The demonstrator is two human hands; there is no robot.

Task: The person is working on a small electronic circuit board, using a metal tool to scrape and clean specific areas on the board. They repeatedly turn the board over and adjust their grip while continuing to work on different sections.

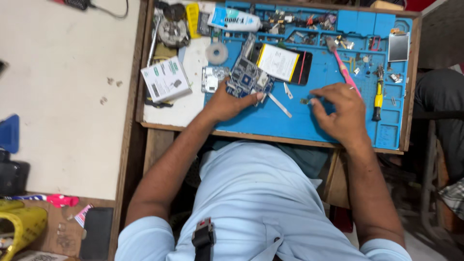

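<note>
A: What are we seeing on the left hand (227,104)?

B: It's resting on the blue work mat (270,121), fingers curled, thumb pressing down on the blue circuit board (246,77). The board is lying flat, just left of the yellow-and-black battery (284,63).

A: And the right hand (340,113)?

B: Fingers nearly closed, tips pinching a tiny dark component (304,101) on the mat. We're unable to tell whether it's lifted or touching.

A: Nearby?

B: A pink-handled tool (344,71) is lying just above the right hand, a yellow screwdriver (378,96) to its right, a metal strip (279,105) between the hands.
</note>
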